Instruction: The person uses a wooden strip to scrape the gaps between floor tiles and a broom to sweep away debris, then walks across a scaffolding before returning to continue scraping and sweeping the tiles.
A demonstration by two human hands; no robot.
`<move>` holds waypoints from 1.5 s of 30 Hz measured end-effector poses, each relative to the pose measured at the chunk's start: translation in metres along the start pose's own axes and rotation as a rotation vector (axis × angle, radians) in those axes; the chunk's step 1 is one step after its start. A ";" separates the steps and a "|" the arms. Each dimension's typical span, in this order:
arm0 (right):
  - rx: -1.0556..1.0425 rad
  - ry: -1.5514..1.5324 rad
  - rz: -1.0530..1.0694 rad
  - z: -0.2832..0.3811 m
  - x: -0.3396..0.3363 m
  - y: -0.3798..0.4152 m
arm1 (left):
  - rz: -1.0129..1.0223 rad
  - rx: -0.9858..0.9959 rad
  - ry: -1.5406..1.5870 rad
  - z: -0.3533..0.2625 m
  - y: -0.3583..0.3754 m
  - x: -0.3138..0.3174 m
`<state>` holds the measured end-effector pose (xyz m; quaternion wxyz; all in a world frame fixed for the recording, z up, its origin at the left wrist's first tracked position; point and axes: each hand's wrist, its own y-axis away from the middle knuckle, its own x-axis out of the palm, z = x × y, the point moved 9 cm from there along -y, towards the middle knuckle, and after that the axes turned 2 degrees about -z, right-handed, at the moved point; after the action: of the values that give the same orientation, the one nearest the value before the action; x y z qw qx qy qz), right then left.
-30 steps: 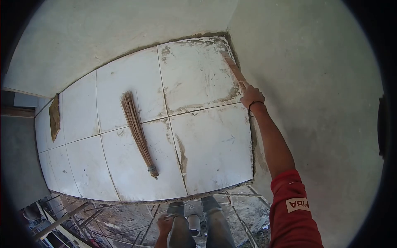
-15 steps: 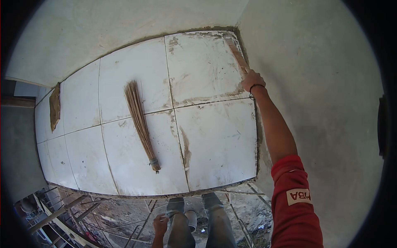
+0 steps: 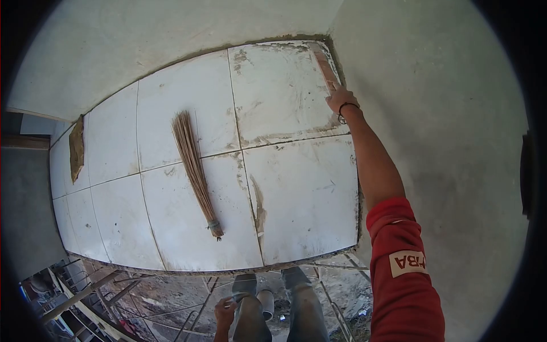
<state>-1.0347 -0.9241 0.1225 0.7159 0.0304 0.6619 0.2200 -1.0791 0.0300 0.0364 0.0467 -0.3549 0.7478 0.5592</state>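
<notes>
My right hand (image 3: 342, 99) is closed on the near end of a flat reddish-brown strip (image 3: 325, 66), which looks like wood. The strip lies along the right edge of the far right white tile (image 3: 279, 91), beside the wall joint. Grey-brown smears mark this tile. Low in the view, my left hand (image 3: 224, 312) hangs beside my leg with its fingers curled; something pale shows at the fingertips, too small to name. A bundled stick broom (image 3: 195, 171) lies across the middle tiles, its tied end towards me. Neither hand touches it.
Plastered walls rise behind (image 3: 188, 28) and to the right (image 3: 439, 142) of the tiled surface. A torn brown piece (image 3: 76, 149) lies at the far left. Below the rough front edge are scaffold poles (image 3: 80, 296), a pale bucket-like container (image 3: 265, 304) and rubble ground.
My right hand has moved slightly away from me and left along the wall side, with the strip in it. The left hand stays low beside my leg.
</notes>
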 end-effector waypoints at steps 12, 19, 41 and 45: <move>-0.043 0.028 0.013 0.000 -0.013 -0.007 | -0.016 -0.023 -0.024 0.024 0.014 -0.005; -0.040 0.062 0.019 -0.011 -0.007 0.073 | 0.024 -0.054 -0.014 0.009 0.007 0.000; -0.152 0.085 -0.004 0.007 0.024 0.107 | -0.525 0.124 -0.324 -0.307 -0.231 -0.012; -0.152 0.060 -0.008 0.012 0.021 0.067 | -0.548 0.155 -0.300 -0.311 -0.204 -0.035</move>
<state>-1.0411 -0.8534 0.1270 0.6969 -0.0332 0.6645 0.2677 -0.8326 -0.2481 0.0041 0.3322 -0.4521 0.6495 0.5133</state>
